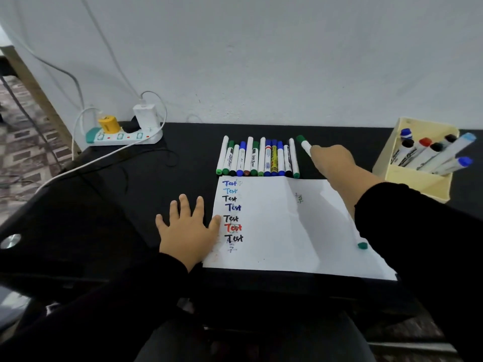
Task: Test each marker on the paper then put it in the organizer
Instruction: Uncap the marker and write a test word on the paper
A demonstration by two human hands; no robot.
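Two hands over bench (pixel 183 142), marker testing.
Right hand (pixel 330 163) gripping green marker (pixel 304 145); left hand (pixel 189 231) flat, fingers spread, on paper (pixel 282 231) edge.

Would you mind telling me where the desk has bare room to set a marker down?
Bare desk lies between the power strip and the marker row, left of the left hand. The paper's middle is blank. It is crowded between the right hand and organizer.

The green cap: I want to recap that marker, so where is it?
In the head view, the green cap lies on the paper near its right edge, beside the right sleeve.
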